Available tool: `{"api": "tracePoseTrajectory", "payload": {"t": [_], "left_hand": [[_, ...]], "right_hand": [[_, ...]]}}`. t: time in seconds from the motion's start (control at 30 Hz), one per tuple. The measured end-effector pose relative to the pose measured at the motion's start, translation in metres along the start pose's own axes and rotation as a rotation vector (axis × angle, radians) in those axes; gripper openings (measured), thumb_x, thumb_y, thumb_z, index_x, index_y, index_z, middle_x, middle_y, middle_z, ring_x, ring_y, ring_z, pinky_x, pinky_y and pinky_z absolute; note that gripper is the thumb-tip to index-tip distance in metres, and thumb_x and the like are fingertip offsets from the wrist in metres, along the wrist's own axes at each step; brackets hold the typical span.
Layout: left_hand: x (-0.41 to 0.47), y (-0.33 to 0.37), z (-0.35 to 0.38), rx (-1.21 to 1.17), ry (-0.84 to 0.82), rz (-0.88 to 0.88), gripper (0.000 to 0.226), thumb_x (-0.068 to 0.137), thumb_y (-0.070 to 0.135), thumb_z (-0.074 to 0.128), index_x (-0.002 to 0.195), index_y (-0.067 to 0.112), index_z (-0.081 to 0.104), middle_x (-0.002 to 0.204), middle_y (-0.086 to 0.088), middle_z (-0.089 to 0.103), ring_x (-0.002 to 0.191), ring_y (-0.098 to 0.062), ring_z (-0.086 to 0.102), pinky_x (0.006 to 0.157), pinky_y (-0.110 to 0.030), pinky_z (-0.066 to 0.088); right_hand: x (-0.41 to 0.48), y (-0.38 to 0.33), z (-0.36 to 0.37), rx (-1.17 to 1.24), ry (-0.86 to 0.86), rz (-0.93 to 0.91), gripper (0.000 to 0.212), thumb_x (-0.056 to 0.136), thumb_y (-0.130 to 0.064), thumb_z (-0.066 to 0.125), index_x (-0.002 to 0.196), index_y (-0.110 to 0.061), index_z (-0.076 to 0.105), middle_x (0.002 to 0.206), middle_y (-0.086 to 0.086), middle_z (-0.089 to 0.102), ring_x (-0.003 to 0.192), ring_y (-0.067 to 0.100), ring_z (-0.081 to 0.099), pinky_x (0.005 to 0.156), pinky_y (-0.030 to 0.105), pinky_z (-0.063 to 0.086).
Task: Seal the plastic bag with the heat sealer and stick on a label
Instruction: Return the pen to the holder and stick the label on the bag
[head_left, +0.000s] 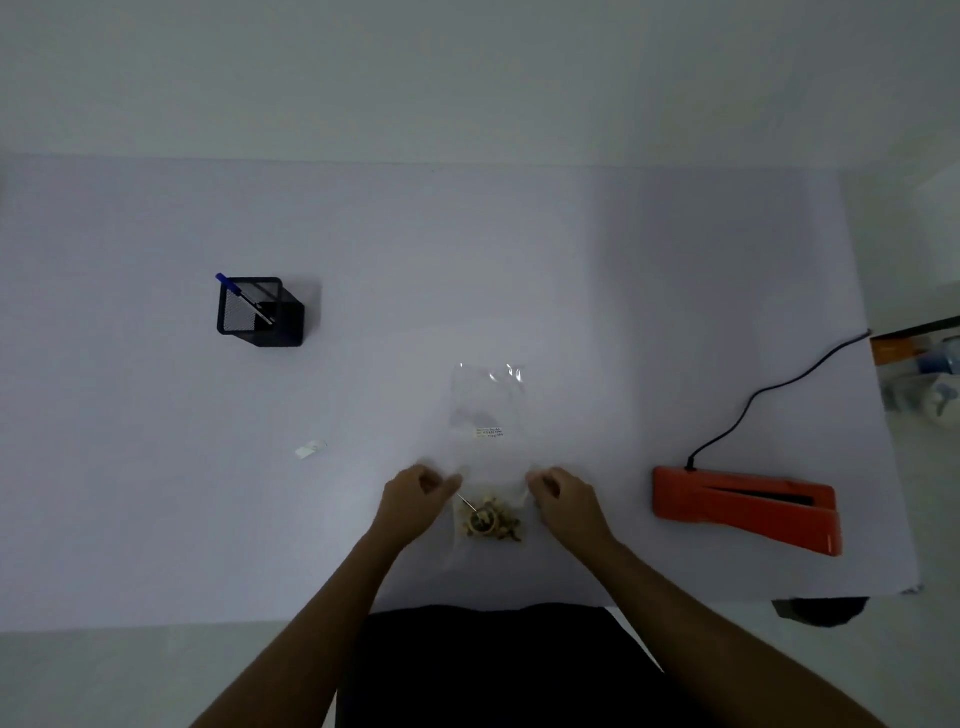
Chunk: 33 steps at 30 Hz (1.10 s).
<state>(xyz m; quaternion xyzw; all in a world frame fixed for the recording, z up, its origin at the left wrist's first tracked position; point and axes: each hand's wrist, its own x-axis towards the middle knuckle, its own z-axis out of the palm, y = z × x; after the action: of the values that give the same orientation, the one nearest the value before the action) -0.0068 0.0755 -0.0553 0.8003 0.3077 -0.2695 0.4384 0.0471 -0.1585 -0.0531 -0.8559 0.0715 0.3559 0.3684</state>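
While my left hand (415, 493) and my right hand (563, 493) pinch the two sides of the plastic bag (488, 441), one on each edge, the bag lies flat on the bench (156, 519) right in front of me. Its far end points away from me and the little brown bits (488, 522) sit near my end, between my hands.

Things could go wrong from here. The bag is thin and slippery, so it could slide out of my fingers when I lift it. If I tip it, the bits could roll toward the far end (I cannot tell if that end is shut yet), and they might fall out or get caught where the seal should go. The heat sealer (748, 506) is well off to my right, so I have to carry the bag there without wrinkling it. A wrinkled edge would not seal well. The sealer gets hot too, I think, so my fingers should stay clear.

Now I count. One bag. One small label (490, 432) already on it, it seems. One orange sealer with one black cord (769, 387). One black pen cup (260, 312) with one blue pen (244, 299). One small white scrap (310, 448) on the bench, to my left. Two hands.
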Motion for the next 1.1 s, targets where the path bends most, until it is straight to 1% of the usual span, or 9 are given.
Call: {"api": "tracePoseTrajectory", "payload": {"t": [0.13, 0.23, 0.33, 0.47, 0.63, 0.8, 0.93, 1.0, 1.1], "left_hand": [[-0.011, -0.012, 0.01, -0.058, -0.151, 0.031, 0.019, 0.085, 0.035, 0.073, 0.085, 0.016, 0.072, 0.082, 0.001, 0.073, 0.079, -0.015, 0.069, 0.073, -0.032, 0.058], [-0.002, -0.002, 0.006, -0.068, -0.128, 0.011, 0.02, 0.085, 0.03, 0.073, 0.081, 0.011, 0.069, 0.08, -0.007, 0.073, 0.076, -0.023, 0.069, 0.068, -0.039, 0.059], [0.013, 0.014, -0.007, -0.098, -0.045, 0.021, 0.018, 0.086, 0.026, 0.072, 0.079, 0.009, 0.069, 0.08, -0.009, 0.074, 0.075, -0.023, 0.07, 0.068, -0.037, 0.057], [0.047, 0.036, -0.032, -0.178, 0.036, 0.001, 0.012, 0.085, 0.021, 0.072, 0.081, 0.01, 0.07, 0.082, -0.01, 0.075, 0.08, -0.028, 0.073, 0.072, -0.042, 0.057], [0.077, 0.069, -0.06, -0.149, 0.155, 0.021, 0.015, 0.085, 0.025, 0.07, 0.082, 0.011, 0.07, 0.084, -0.009, 0.075, 0.084, -0.028, 0.071, 0.082, -0.046, 0.057], [0.079, 0.085, -0.071, -0.104, 0.177, -0.044, 0.042, 0.087, 0.02, 0.065, 0.125, 0.002, 0.059, 0.122, -0.015, 0.065, 0.117, -0.032, 0.058, 0.101, -0.041, 0.046], [0.066, 0.09, -0.072, -0.096, 0.135, -0.048, 0.047, 0.087, 0.021, 0.066, 0.126, -0.004, 0.054, 0.123, -0.02, 0.063, 0.119, -0.037, 0.056, 0.102, -0.045, 0.046], [0.053, 0.093, -0.073, -0.08, 0.146, -0.019, 0.054, 0.09, 0.024, 0.066, 0.135, 0.0, 0.049, 0.128, -0.015, 0.061, 0.121, -0.031, 0.055, 0.104, -0.04, 0.043], [0.028, 0.1, -0.072, -0.042, 0.162, 0.077, 0.046, 0.091, 0.026, 0.066, 0.13, 0.006, 0.053, 0.124, -0.01, 0.063, 0.112, -0.025, 0.06, 0.095, -0.032, 0.045]], "right_hand": [[-0.01, 0.0, 0.012, 0.062, -0.106, -0.012, 0.015, 0.096, -0.03, 0.062, 0.094, -0.016, 0.065, 0.08, -0.005, 0.065, 0.07, 0.01, 0.061, 0.061, 0.023, 0.047], [0.001, -0.015, 0.017, 0.076, -0.083, -0.003, 0.008, 0.094, -0.02, 0.062, 0.087, -0.017, 0.06, 0.077, 0.0, 0.061, 0.064, 0.016, 0.057, 0.059, 0.031, 0.05], [0.023, -0.039, 0.013, 0.063, -0.02, -0.01, 0.003, 0.092, -0.018, 0.061, 0.091, -0.015, 0.062, 0.081, 0.002, 0.062, 0.076, 0.023, 0.061, 0.058, 0.026, 0.046], [0.058, -0.081, 0.005, 0.128, 0.041, -0.015, 0.016, 0.092, -0.017, 0.062, 0.105, -0.01, 0.067, 0.099, 0.008, 0.068, 0.089, 0.023, 0.065, 0.067, 0.026, 0.053], [0.093, -0.128, 0.0, 0.198, 0.089, -0.001, 0.035, 0.089, -0.019, 0.062, 0.123, -0.009, 0.062, 0.121, 0.01, 0.065, 0.11, 0.027, 0.063, 0.095, 0.042, 0.054], [0.095, -0.153, -0.002, 0.164, 0.04, 0.005, 0.054, 0.093, -0.017, 0.056, 0.144, -0.007, 0.044, 0.145, 0.014, 0.05, 0.13, 0.029, 0.051, 0.109, 0.039, 0.043], [0.086, -0.151, -0.004, 0.146, 0.0, -0.013, 0.061, 0.094, -0.015, 0.054, 0.151, -0.012, 0.033, 0.147, 0.014, 0.049, 0.133, 0.028, 0.049, 0.11, 0.039, 0.042], [0.078, -0.15, -0.006, 0.158, 0.018, -0.041, 0.059, 0.094, -0.016, 0.056, 0.15, -0.015, 0.037, 0.144, 0.014, 0.051, 0.13, 0.026, 0.051, 0.107, 0.04, 0.045], [0.055, -0.147, -0.013, 0.214, 0.065, -0.101, 0.049, 0.092, -0.018, 0.061, 0.14, -0.015, 0.049, 0.135, 0.012, 0.058, 0.119, 0.024, 0.059, 0.098, 0.038, 0.051]]}}
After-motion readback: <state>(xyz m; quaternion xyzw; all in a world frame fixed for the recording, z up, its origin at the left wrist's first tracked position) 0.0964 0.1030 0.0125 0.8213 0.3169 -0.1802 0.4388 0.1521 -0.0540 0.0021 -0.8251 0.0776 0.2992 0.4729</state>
